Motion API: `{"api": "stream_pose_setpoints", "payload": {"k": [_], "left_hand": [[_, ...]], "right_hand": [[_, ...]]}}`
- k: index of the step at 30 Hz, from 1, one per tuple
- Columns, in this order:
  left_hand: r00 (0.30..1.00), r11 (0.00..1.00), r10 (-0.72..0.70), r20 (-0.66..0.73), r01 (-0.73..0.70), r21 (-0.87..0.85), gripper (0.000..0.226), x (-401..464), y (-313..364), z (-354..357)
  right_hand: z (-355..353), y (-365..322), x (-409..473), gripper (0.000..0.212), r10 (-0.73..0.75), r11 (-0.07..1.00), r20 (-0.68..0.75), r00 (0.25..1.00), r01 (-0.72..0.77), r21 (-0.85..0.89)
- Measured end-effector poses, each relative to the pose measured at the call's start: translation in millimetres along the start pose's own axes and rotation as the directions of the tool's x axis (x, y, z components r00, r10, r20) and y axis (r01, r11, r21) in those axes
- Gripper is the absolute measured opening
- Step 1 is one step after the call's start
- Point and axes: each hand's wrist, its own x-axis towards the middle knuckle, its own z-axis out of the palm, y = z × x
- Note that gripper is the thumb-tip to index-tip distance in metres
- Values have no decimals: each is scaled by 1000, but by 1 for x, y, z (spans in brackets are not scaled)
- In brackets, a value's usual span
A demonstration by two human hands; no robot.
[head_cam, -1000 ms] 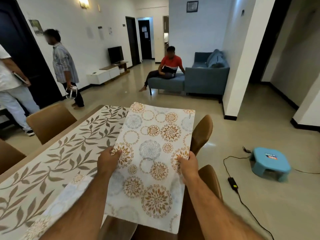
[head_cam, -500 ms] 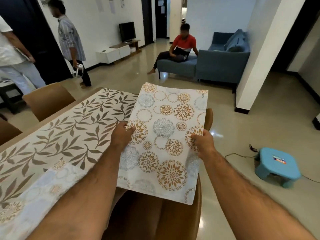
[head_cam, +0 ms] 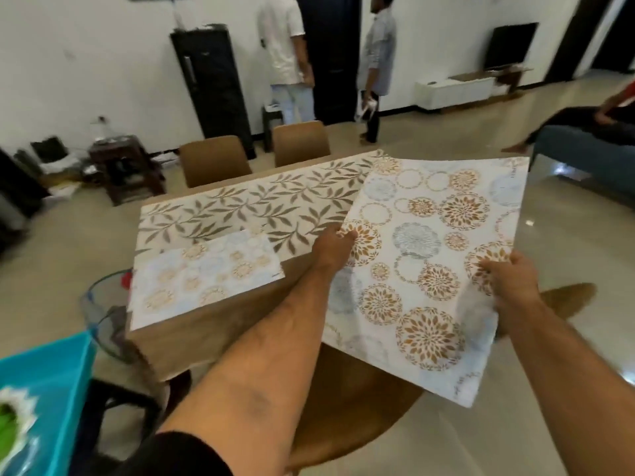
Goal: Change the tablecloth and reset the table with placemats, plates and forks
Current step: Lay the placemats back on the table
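A floral placemat (head_cam: 426, 269) is being held up off the bench (head_cam: 206, 324) by both hands. Its left edge is being pinched by the left hand (head_cam: 331, 250), thumb on top and fingers hidden underneath. Its right edge is being gripped by the right hand (head_cam: 512, 281), fingers curled over the top face. The placemat's far corner is overlapping the leaf-print tablecloth (head_cam: 254, 207), which is lying on the bench ahead of the left grip. A second placemat (head_cam: 202, 276) is lying flat on the bench to the left of the left grip, near the bench corner. A brown chair (head_cam: 360, 403) is sitting below the held placemat. Two more chairs (head_cam: 214, 161) are standing beyond the bench. A blue tray (head_cam: 58, 389) is sitting at lower left. Two people (head_cam: 288, 56) are standing at the back, blurred.
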Motion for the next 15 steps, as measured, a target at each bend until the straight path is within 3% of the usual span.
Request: {"api": "stream_pose_setpoints", "payload": {"k": [3, 5, 9, 15], "left_hand": [[998, 994, -66, -15, 65, -84, 42, -2, -19, -52], [993, 981, -106, 43, 111, -160, 49, -7, -29, -87], [975, 922, -170, 145, 209, -325, 40, -20, -42, -154], [985, 948, -145, -88, 113, -299, 50, -29, -62, -225]], "right_hand": [[42, -4, 0, 24, -13, 1000, 132, 991, 14, -12], [67, -5, 3, 29, -24, 999, 207, 978, 28, -16], [127, -16, -14, 33, -27, 998, 360, 933, 46, -45], [226, -19, -42, 25, -10, 987, 505, 863, 89, -131]]}}
